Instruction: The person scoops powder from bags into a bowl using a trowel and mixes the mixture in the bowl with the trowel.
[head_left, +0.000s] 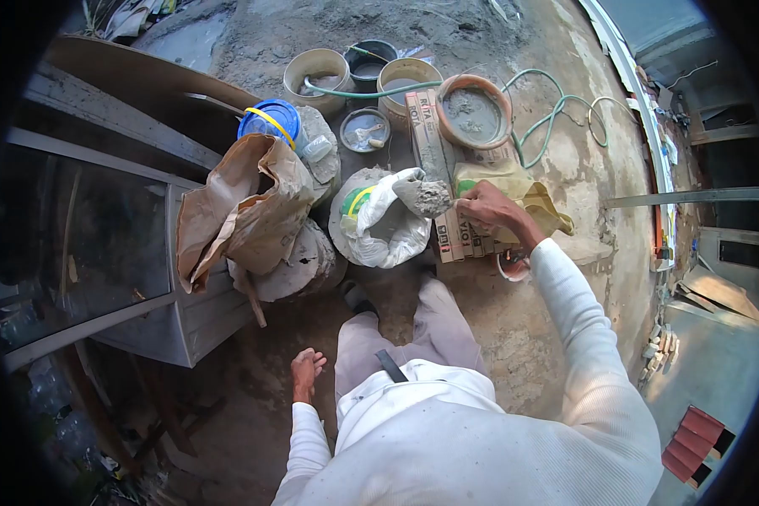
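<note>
My right hand (486,206) is closed round the handle of a trowel (423,197), whose blade is coated or loaded with grey material. The blade hangs over the right rim of an open white sack (396,244) with a green and yellow print. A dark hollow shows inside the sack, but its contents are hard to make out. Down by my left thigh hangs my left hand (307,369), its fingers curled in and nothing visible in them. Just beyond the trowel lie long cardboard boxes (449,228), with a pan of wet grey mix (474,114) at their far end.
Buckets (319,74) and a small tub (365,131) stand ahead. A green hose (538,126) loops across the ground to the right. At left are a crumpled brown paper bag (249,207), a blue lidded bucket (270,121) and a glass-fronted cabinet (84,244). A yellowish sack (548,211) lies near my right wrist.
</note>
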`<state>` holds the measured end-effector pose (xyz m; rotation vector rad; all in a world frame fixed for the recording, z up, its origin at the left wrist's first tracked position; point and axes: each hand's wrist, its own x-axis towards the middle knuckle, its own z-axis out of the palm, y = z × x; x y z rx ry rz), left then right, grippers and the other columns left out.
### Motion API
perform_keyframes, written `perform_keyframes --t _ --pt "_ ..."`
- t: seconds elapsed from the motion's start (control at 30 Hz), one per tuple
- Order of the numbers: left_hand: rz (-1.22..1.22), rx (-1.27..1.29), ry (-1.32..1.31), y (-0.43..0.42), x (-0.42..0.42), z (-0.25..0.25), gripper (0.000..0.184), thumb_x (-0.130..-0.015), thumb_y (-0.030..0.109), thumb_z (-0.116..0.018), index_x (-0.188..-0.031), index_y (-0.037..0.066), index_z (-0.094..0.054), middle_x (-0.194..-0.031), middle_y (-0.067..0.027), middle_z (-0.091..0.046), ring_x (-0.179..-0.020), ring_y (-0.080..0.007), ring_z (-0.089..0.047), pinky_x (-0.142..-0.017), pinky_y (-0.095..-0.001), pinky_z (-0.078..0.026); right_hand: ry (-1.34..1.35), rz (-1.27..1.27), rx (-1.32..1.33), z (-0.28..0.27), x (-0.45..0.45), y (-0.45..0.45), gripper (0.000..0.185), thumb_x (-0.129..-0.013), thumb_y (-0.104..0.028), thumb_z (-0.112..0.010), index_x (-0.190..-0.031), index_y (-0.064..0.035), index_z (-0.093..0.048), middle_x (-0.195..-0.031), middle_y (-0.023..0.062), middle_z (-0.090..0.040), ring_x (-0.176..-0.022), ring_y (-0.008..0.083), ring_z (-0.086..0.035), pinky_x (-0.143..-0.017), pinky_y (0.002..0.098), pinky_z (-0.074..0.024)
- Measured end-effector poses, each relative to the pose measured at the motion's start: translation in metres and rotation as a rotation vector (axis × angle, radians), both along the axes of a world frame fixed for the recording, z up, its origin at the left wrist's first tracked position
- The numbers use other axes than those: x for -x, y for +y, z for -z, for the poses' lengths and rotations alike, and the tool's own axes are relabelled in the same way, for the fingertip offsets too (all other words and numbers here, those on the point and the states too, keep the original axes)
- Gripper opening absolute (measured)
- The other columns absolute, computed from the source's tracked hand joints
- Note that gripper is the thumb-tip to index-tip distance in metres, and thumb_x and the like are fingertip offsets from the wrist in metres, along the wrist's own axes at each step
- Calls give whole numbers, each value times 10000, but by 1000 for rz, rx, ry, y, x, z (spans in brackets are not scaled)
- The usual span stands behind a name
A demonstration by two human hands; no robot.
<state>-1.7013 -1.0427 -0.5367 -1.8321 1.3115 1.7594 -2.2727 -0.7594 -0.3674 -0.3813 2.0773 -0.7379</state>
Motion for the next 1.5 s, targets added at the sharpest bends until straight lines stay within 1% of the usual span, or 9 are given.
perform_keyframes --t 0.27,0.37,0.5,0.63,0.77,0.9,1.03,1.2,1.5 --pt "-190 -38 -203 141 -12 5 324 -1088 228 -583 -1327 42 -697 -1138 -93 -787 -947 -176 -777 -693 -282 -560 8 -140 45 -35 111 38 460 -918 -378 -645 -634 -17 -619 -596 44 -604 -501 129 -563 -474 319 -448" --pt "66 77 -236 202 25 -29 316 -1062 212 -617 -1289 28 -738 -1169 -98 -788 -932 -190 -764 -731 -300 -567 35 -136 49 -36 155 60 469 -918 -385 -638 -632 -14 -620 -594 52 -608 -494 139 -577 -468 324 -458" --pt "137 167 -171 258 13 -22 333 -1051 210 -631 -1295 13 -741 -1177 -96 -787 -964 -203 -750 -768 -312 -570 99 -88 41 -20 214 83 463 -916 -378 -637 -629 -15 -620 -587 57 -601 -474 151 -568 -460 338 -447" --pt "109 206 -163 283 -3 -13 350 -1040 209 -644 -1301 -2 -744 -1186 -94 -787 -997 -217 -735 -804 -323 -572 185 46 37 17 253 91 447 -911 -362 -638 -628 -16 -614 -584 63 -592 -463 163 -564 -456 351 -436" --pt "22 213 -177 283 9 -45 369 -1029 207 -658 -1308 -17 -747 -1195 -92 -786 -1029 -230 -721 -841 -334 -575 187 105 3 47 280 93 458 -853 -378 -671 -725 62 -668 -638 104 -633 -511 212 -608 -469 374 -473" --pt "-181 112 -312 279 36 -93 383 -1020 203 -666 -1313 -31 -749 -1204 -92 -788 -1053 -249 -714 -876 -348 -576 193 180 28 78 295 96 469 -850 -385 -681 -710 62 -657 -631 107 -625 -496 218 -595 -462 384 -461" --pt "-20 229 -357 292 33 -97 348 -1021 205 -645 -1275 10 -783 -1197 -118 -798 -1047 -278 -731 -899 -363 -580 226 183 35 84 304 102 482 -866 -396 -688 -654 33 -628 -593 87 -597 -459 197 -562 -441 385 -424" --pt "8 273 -267 329 -83 37 356 -1009 259 -660 -1266 51 -791 -1146 -136 -816 -1031 -234 -739 -888 -375 -576 262 122 45 80 311 97 508 -860 -401 -700 -630 44 -617 -564 88 -583 -436 206 -551 -423 380 -418" --pt "-169 175 -223 362 -92 45 394 -984 314 -689 -1260 57 -801 -979 -76 -807 -894 -132 -675 -777 -354 -560 320 29 -27 76 314 78 474 -855 -370 -685 -643 50 -632 -569 104 -593 -437 214 -565 -419 386 -442"
